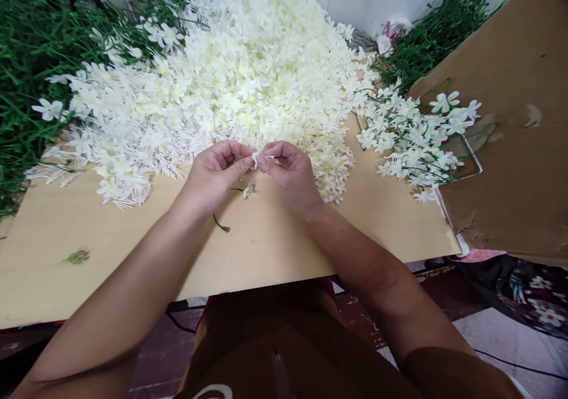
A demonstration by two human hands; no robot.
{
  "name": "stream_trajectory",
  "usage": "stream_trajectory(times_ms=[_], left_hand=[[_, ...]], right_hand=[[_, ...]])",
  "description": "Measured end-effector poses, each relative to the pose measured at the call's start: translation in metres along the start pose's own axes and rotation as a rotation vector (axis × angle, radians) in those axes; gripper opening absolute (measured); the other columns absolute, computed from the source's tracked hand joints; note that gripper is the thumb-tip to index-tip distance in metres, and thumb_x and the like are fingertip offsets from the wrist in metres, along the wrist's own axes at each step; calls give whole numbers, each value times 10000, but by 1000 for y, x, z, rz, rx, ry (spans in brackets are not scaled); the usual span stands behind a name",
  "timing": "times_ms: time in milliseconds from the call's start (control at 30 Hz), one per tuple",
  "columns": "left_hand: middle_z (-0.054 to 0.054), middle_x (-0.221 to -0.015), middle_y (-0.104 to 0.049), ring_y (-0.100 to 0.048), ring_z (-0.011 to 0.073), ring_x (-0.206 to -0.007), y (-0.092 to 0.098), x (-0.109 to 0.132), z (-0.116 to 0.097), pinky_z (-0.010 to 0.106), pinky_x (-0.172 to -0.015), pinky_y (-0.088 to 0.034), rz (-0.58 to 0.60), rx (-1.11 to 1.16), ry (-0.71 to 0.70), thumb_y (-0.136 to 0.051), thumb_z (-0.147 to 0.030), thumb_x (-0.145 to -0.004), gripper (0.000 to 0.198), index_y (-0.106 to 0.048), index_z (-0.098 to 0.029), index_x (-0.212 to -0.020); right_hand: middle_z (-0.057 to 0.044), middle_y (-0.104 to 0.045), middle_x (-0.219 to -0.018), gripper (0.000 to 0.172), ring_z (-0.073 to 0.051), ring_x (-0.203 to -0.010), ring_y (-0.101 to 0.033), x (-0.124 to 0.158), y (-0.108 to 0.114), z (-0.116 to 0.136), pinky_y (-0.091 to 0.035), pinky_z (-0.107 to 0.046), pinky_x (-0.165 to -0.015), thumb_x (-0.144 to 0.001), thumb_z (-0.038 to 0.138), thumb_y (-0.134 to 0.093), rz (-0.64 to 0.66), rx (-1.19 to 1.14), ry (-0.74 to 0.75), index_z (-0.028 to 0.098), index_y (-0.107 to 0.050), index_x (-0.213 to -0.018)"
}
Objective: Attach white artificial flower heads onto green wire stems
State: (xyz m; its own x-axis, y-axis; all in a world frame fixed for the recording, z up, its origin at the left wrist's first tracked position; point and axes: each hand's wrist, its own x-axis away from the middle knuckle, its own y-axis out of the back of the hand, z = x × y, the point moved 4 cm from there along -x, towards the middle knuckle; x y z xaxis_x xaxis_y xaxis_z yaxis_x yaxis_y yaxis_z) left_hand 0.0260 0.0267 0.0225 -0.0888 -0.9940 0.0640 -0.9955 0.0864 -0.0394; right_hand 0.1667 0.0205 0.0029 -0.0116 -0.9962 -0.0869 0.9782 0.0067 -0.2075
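- Here we are at the middle of the tabletop (275,245), and the left hand (222,167) is pinching, thumb and forefinger together on a small white flower piece (254,158), other fingers curled.
- And the right hand (290,168) meets it! Thumb and forefinger are closed on that same piece, held between the two hands; its finer detail is too small to make out.
- Just beyond the fingers, a huge heap of white blossoms (266,79) spreads across the far side.
- Just nearer than the hands lie a little stemmed flower (247,191) and a loose green stem (222,224).
- Over to the left, a great tangle of green stems (26,85); nearer, a small green scrap (77,257).
- Out right, white flowers on green stems (412,132) bunch against the brown cardboard (510,121).
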Motion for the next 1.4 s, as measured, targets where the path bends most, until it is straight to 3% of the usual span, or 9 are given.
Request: stream_trajectory(times_ms=[233, 367, 467, 533, 767, 833, 1000, 1133, 1400], left_hand=[[20, -598, -620, -554, 143, -575, -4, 2, 1, 254, -589, -436, 161, -289, -58, -716, -304, -814, 241, -644, -187, -616], [51, -696, -661, -540, 186, -629, 26, 26, -11, 305, -632, -373, 187, -908, -323, -636, -336, -854, 179, -719, -220, -746], [80, -900, -712, -622, 241, -833, 48, 63, -16, 335, -725, -413, 378, -1051, -551, -560, -330, -926, 209, -757, -260, -919], [84, -1080, -696, -636, 247, -964, 61, 85, -11, 344, -799, -458, 473, -1124, -519, -506, -247, -956, 259, -733, -284, -1076], [41, -1529, -437, -528, 259, -1342, 89, 118, -6, 360, -1018, -502, 250, -1111, -411, -472, -172, -991, 467, -483, -334, -1430], [-3, -1499, -485, -547, 256, -1320, 97, 122, -8, 385, -1057, -483, 185, -1081, -403, -475, -170, -994, 464, -495, -352, -1420], [23, -1248, -691, -606, 305, -1250, 112, 134, 9, 454, -968, -485, 344, -1111, -456, -598, -211, -934, 270, -672, -348, -1155], [47, -1076, -737, -676, 297, -1080, 115, 129, 20, 437, -889, -475, 245, -1130, -501, -610, -225, -904, 152, -718, -305, -975], [17, -710, -697, -614, 161, -657, 71, 55, 8, 292, -631, -477, 6, -528, -177, -697, -374, -786, 154, -686, -223, -762]], right_hand=[[-10, -631, -947, 337, -121, -855, -617, 2, -1, 3, -556, -274, -774, -683, 399, -853, 47, 50, 30, 205, -581, -721], [0, -619, -894, 267, -113, -872, -614, 1, 2, 6, -540, -266, -805, -729, 332, -818, 79, 114, 89, 206, -582, -727], [18, -610, -858, 243, -92, -806, -593, -2, 6, 4, -531, -258, -764, -754, 305, -786, 97, 105, 152, 212, -562, -739], [28, -605, -832, 243, -85, -779, -585, -4, 6, 1, -529, -258, -739, -757, 300, -776, 120, 104, 182, 216, -549, -746], [35, -606, -796, 237, -81, -734, -580, -6, 5, -11, -529, -261, -695, -754, 301, -760, 173, 109, 200, 223, -537, -765], [35, -602, -789, 245, -81, -732, -581, -6, 5, -11, -531, -261, -698, -751, 304, -766, 169, 102, 195, 223, -536, -763], [35, -600, -775, 275, -83, -722, -583, -5, 3, -8, -529, -262, -704, -747, 335, -788, 177, 79, 168, 218, -540, -761], [35, -602, -735, 351, -78, -674, -560, -5, 1, -10, -503, -253, -643, -694, 425, -830, 166, 74, 121, 207, -557, -731], [54, -605, -622, 417, -71, -609, -529, -3, 0, -4, -479, -248, -630, -619, 497, -879, 181, -5, -9, 198, -600, -699]])
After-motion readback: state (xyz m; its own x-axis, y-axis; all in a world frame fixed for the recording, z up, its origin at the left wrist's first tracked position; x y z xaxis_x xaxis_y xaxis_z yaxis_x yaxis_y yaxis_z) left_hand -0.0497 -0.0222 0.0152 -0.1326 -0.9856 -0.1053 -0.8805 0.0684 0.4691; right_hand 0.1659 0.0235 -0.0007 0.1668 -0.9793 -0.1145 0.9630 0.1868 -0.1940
